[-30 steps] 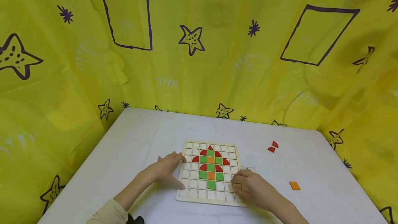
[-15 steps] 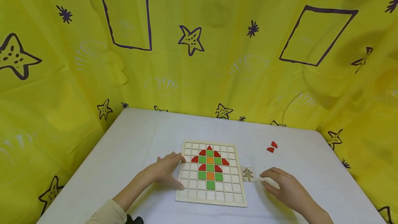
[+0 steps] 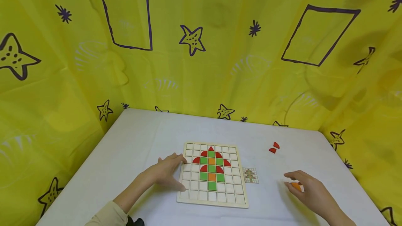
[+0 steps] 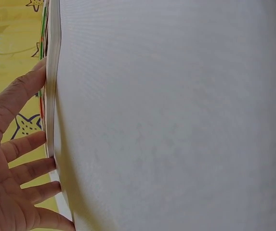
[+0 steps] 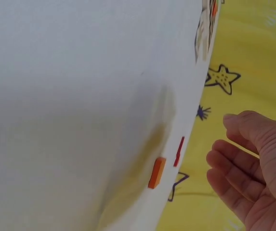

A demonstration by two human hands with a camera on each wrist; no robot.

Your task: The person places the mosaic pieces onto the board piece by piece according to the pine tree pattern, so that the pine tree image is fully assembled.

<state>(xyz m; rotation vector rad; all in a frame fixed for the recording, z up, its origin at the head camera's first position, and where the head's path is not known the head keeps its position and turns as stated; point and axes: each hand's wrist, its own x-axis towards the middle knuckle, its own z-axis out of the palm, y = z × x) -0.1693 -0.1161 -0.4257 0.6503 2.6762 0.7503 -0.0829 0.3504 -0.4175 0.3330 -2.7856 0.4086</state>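
A pale gridded board [image 3: 221, 197] lies on the table, bearing red, green and orange tiles in a tree-like pattern. At its left edge my left hand [image 3: 169, 173] rests with thumb and fingers spread, and the left wrist view shows these fingertips against the board's side. My right hand [image 3: 309, 188] hovers over an orange square tile [image 3: 296, 186], which it partly hides in the head view. In the right wrist view this orange tile [image 5: 157, 173] lies on the table, apart from the loosely bent fingers [image 5: 234, 168], which hold nothing.
Two red quarter-round tiles [image 3: 274, 148] lie at the back right of the table [image 3: 150, 132]. Beside the board's right edge is a small picture card [image 3: 250, 175] printed with a tree on a grid. A yellow patterned curtain [image 3: 194, 79] rises behind and beside the table.
My right hand has left the board's right edge and moved right, past the picture card, to above the orange tile. The card is now uncovered. My left hand stays at the board.
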